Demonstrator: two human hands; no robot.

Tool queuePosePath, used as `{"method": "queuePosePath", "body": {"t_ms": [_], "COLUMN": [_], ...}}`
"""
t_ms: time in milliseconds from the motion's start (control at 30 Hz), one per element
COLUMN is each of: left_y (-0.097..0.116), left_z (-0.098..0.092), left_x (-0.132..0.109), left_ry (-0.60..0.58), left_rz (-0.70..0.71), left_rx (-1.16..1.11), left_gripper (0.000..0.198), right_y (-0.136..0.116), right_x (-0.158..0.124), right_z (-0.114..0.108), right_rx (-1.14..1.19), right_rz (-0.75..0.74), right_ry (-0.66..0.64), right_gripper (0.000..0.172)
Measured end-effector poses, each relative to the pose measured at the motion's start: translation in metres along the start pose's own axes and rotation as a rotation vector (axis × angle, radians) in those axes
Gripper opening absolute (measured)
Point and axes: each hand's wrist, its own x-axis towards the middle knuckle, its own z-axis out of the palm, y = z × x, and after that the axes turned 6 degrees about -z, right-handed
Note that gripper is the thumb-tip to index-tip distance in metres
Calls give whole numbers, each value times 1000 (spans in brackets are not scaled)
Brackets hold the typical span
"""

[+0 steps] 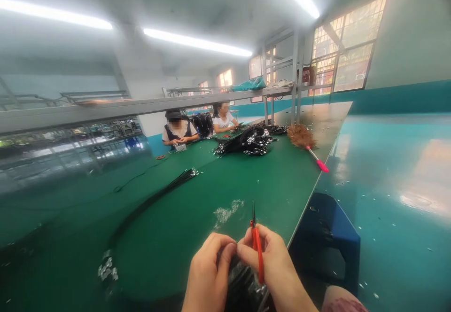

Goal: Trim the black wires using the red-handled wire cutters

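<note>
At the near edge of a long green workbench (225,194), a worker's two hands meet fingertip to fingertip, with much of what they handle lost below the bottom of the frame. The left hand (207,269) is curled, thumb and fingers pressed together on something too small and too hidden to make out. The right hand (271,265) is closed around red-handled scissors (257,246), whose short dark blades stand upright above the knuckles; whether the blades are parted cannot be told. Beneath both hands sits a dark, glossy bundle of black cables (243,288), partly wrapped in clear plastic and cut off by the frame.

A long bunch of black cables (155,197) stretches across the bench to the left, its near end blurred at the picture's margin. Scraps of clear plastic (225,213) lie just beyond the scissors. Farther down the bench rests a heap of bagged cables (250,143) and, beside it, a feather duster (303,138) with a pink handle. Two seated workers (179,131) are busy at the far end. A blue stool (327,232) stands by the bench on the shiny teal floor (394,180).
</note>
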Motion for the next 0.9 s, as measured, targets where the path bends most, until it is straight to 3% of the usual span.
{"method": "queuePosePath", "body": {"t_ms": [167, 400, 567, 633, 733, 800, 900], "left_y": [-2, -14, -20, -18, -17, -19, -21], "left_z": [-2, 6, 5, -1, -7, -6, -3], "left_x": [2, 3, 8, 10, 10, 9, 7], "left_ry": [-35, -12, -13, -48, -215, -267, -196], "left_rz": [-116, -98, -171, -177, -141, -108, -86], "left_rx": [-32, -57, -64, -53, -54, -59, -97], "left_gripper": [25, 28, 30, 33, 31, 29, 30], "right_y": [-7, -9, -6, -4, 2, 7, 10], "right_x": [-3, -3, -1, -1, 2, 6, 11], "right_z": [0, 1, -3, -5, -6, -7, -11], "right_rx": [110, 235, 341, 331, 327, 276, -76], "right_rz": [104, 157, 168, 155, 148, 140, 15], "right_ry": [-74, -78, -69, -70, -99, -117, -93], "right_gripper": [15, 20, 24, 24, 28, 29, 16]}}
